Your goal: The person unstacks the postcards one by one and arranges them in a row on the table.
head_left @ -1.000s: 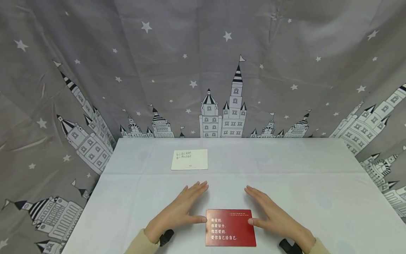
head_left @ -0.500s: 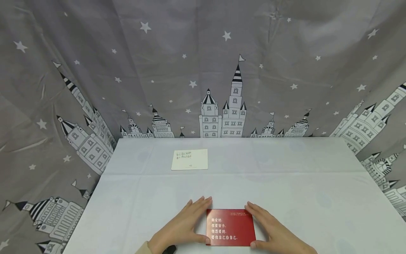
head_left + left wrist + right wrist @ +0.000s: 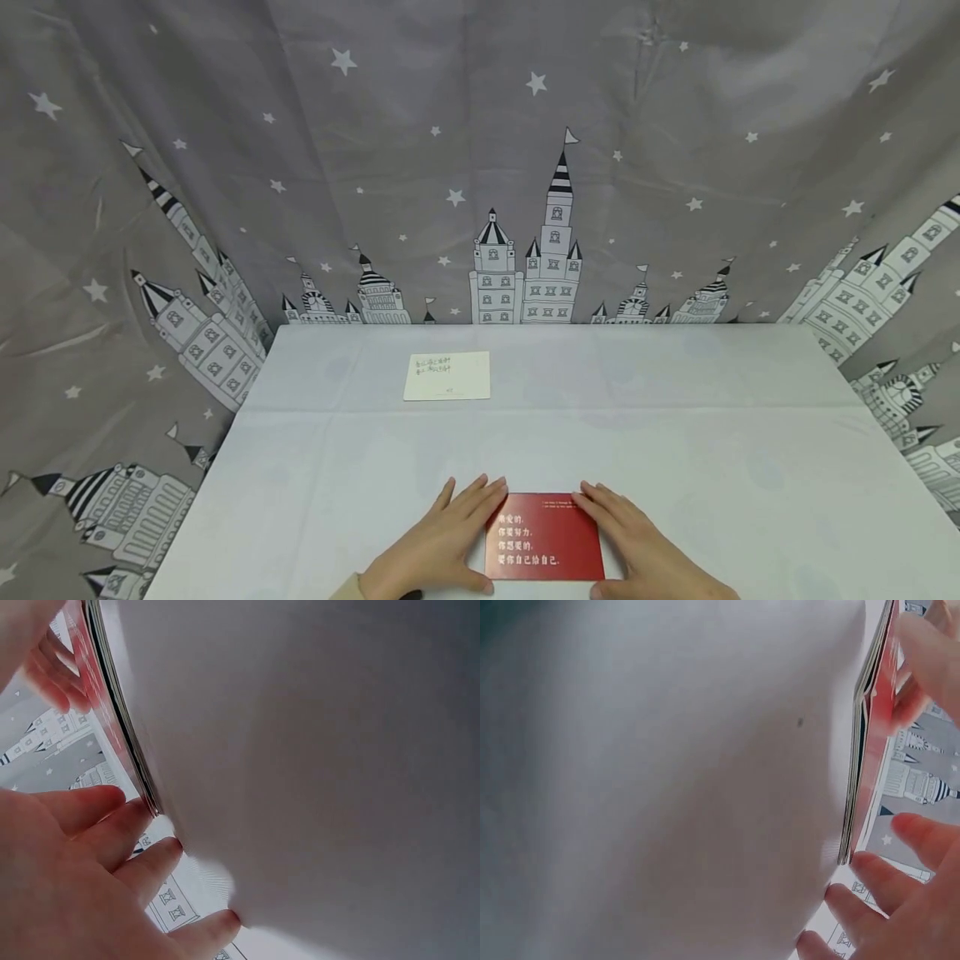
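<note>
A stack of postcards (image 3: 543,542) lies near the front of the table, its red top card printed with white Chinese characters. Both wrist views show the layered edges of the stack (image 3: 112,712). Along its left side is my left hand (image 3: 442,542), fingers extended at the far left corner and thumb by the near left corner. My right hand (image 3: 645,550) mirrors this on the right side, its fingertips overlapping the far right corner in the head view. In the right wrist view, one right fingertip (image 3: 862,862) sits right at the end of the stack, the others spread on the table.
A cream card (image 3: 447,376) with handwriting lies farther back on the white table (image 3: 675,450), left of centre. Behind the table hangs a grey curtain (image 3: 645,167) with printed castles and stars, which also runs down both sides.
Both hands have come down and nearer the body, from hovering beside the red stack to its two sides, fingers now at its far corners. The stack and cream card stay in place.
</note>
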